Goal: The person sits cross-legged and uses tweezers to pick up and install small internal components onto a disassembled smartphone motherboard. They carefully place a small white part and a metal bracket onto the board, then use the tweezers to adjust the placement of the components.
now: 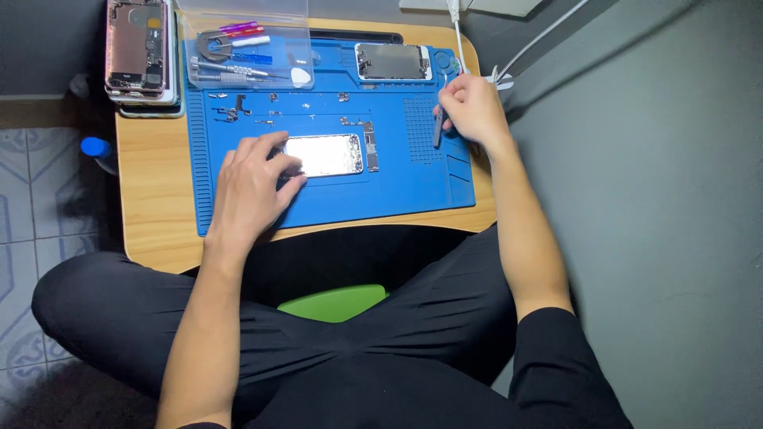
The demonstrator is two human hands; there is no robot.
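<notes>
My left hand (253, 184) rests on the blue work mat (413, 187), fingers gripping the left end of an opened phone housing (326, 155) with a shiny inside. At the mat's right side my right hand (470, 107) is shut on a thin grey tool (437, 127) that points down at the mat. A detached phone screen panel (391, 61) lies at the mat's top right. Small parts and screws (238, 107) are scattered above the housing.
A clear plastic tool box (246, 48) with several small tools sits at the mat's top left. Stacked phone bodies (139, 52) stand at the wooden table's (155, 199) left corner. A white cable (509, 67) runs off right. A green seat (338, 302) shows between my legs.
</notes>
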